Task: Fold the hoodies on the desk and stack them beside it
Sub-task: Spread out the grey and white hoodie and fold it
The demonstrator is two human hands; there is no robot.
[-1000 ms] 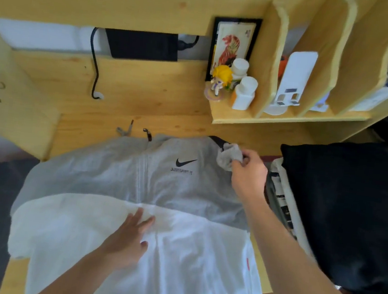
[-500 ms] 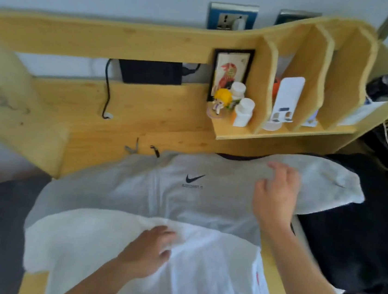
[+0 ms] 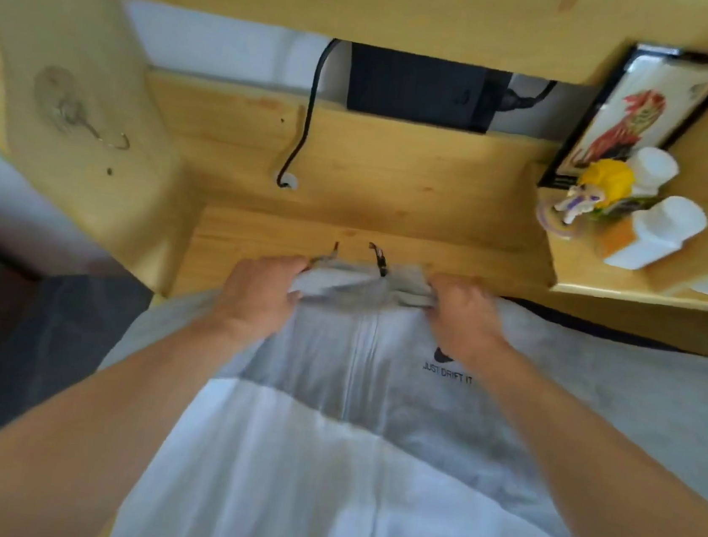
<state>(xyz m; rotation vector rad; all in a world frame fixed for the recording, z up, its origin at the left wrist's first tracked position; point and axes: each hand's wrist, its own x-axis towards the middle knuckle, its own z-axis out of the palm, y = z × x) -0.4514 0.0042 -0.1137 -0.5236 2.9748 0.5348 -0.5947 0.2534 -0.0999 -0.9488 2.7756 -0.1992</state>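
STATUS. I read both hands as engaged at the collar end of the grey-and-white zip-front cotton hoodie (image 3: 352, 422), which lies face-up on the pale pine desk (image 3: 259, 235), zip roughly centred, hem toward me. Left hand (image 3: 258, 297) has fingers curled round a bunched fold of grey fabric at the neck; right hand (image 3: 463, 320) grips the same bunch from the other side. Neither is spread flat. The hood/collar section looks gathered btwn them.

RISKS (my judgement).
1. Uneven pull: if one hand leads, the fold line will skew vs. the zip and the result won't stack square.
2. Two dark-tipped drawcords (image 3: 377, 257) stick out past the collar onto the desk. They may trail out of the fold or snag.
3. Garment overhangs the desk on both sides; the sleeves appear to drape off. Dragging the body could let the weight slide it off the edge.
4. Wooden side shelf (image 3: 649, 295) w/ a small yellow-haired figurine (image 3: 595, 190) and white plastic bottles (image 3: 656, 232) sits near the right hand. A wide sweep could knock them.

NOT VERIFIABLE.
- Fingertips buried in fabric; grip depth unknown.
- Hood shape hidden under the hands.
- Chest logo partly covered by right wrist; only "JUST DRIFT IT" legible.
- Hem, both cuffs cut off by frame.
- Stack location beside desk not in view; dark cloth at left unidentifiable.
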